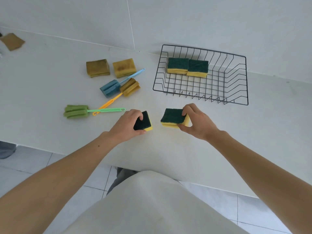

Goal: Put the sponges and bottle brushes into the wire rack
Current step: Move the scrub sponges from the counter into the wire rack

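Cream cloth garment [152, 205], lowest in view, below the two bare forearms.

Left hand [127, 124]: closed on a yellow foam sponge with dark green scouring face [144, 123], pinched by its ends, at or just above the white countertop [185, 157]; which cannot be told.

Right hand [196, 121]: closed on a second yellow-and-green sponge [172, 117], thumb at its near edge, fingers over the top. One sponge per hand suggests both go to the rack in a single carry.

Black wire rack [202, 86]: beyond the right hand, near the wall. Holds two matching green-topped sponges [187, 66], touching, in its far left corner, leaving the rest free.

Left on the counter, well apart from the rack:
- two stained olive-brown sponges [110, 67], side by side;
- blue foam bottle brush [111, 87];
- yellow-handled brush with olive foam head [129, 87], its handle crossing the next;
- green foam bottle brush [76, 111].
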